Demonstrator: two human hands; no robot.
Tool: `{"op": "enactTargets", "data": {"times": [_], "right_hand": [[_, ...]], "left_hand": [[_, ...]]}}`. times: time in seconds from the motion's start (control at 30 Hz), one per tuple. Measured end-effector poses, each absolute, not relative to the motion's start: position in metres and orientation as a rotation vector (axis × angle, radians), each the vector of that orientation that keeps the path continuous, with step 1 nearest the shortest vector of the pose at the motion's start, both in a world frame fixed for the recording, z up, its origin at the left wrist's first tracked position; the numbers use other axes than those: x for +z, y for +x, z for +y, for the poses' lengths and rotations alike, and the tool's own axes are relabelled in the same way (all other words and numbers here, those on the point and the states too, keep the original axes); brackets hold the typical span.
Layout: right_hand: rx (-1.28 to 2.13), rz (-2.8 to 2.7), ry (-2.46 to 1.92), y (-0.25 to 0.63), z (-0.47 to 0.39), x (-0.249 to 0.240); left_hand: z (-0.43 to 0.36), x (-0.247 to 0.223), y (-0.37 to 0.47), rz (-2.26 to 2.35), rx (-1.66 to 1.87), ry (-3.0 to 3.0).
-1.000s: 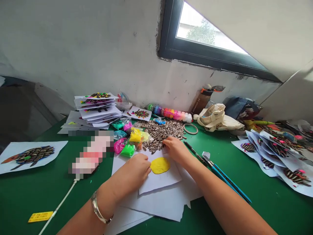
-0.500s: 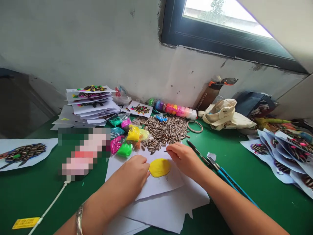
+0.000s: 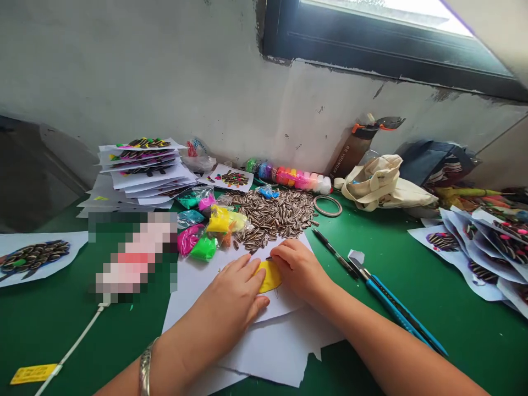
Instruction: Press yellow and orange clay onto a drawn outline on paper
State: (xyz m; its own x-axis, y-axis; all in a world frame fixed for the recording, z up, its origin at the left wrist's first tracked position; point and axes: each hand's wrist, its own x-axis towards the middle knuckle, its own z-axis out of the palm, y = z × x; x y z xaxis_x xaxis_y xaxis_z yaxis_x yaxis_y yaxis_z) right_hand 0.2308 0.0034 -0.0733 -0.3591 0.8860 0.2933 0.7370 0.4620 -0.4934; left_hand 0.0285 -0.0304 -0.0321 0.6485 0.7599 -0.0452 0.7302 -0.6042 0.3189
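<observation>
A flat yellow clay shape (image 3: 270, 276) lies on a white sheet of paper (image 3: 289, 309), with short pencil-drawn legs below it. My left hand (image 3: 237, 291) lies over the clay's left part, fingers stretched out and resting on clay and paper. My right hand (image 3: 303, 269) is at the clay's upper right edge. Between its thumb and fingertips it pinches a small dark sunflower seed (image 3: 269, 258), mostly covered by the fingers. A heap of striped sunflower seeds (image 3: 276, 214) spreads just beyond the sheet.
Bagged coloured clay (image 3: 204, 247) sits left of the seeds. A pen (image 3: 336, 253) and a blue utility knife (image 3: 402, 311) lie at right, near a tape ring (image 3: 328, 205). Finished pictures stand in a stack (image 3: 144, 176) at left, with more pictures (image 3: 474, 258) at right.
My left hand has moved right from the clay's left edge onto it, its fingers now stretched over the clay. My right hand has shifted slightly left with the seed. The view has tilted slightly.
</observation>
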Motion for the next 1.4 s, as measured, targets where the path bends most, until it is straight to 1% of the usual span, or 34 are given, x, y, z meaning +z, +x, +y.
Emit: {"op": "enactTargets", "data": {"times": [0.13,0.3,0.53,0.77,0.97,1.4], "right_hand": [[0.358,-2.277,-1.332,0.232,0.004,-0.074],[0.368,-2.229,-1.386,0.234,0.005,-0.069],[0.367,-2.273,-1.353,0.236,0.004,-0.069],[0.356,-2.298,-1.386,0.235,0.0,-0.067],[0.363,-2.213,-1.548,0.233,-0.004,-0.059],[0.27,-2.111,-1.625,0.231,-0.018,-0.064]], "left_hand": [[-0.03,-0.035,0.03,1.197,0.126,2.557],[-0.03,-0.037,0.03,1.176,0.142,2.599],[-0.033,-0.035,0.029,1.186,0.182,2.637],[-0.032,-0.036,0.031,1.205,0.113,2.65],[-0.032,-0.04,0.031,1.228,0.127,2.662],[-0.033,-0.041,0.034,1.235,0.092,2.655]]}}
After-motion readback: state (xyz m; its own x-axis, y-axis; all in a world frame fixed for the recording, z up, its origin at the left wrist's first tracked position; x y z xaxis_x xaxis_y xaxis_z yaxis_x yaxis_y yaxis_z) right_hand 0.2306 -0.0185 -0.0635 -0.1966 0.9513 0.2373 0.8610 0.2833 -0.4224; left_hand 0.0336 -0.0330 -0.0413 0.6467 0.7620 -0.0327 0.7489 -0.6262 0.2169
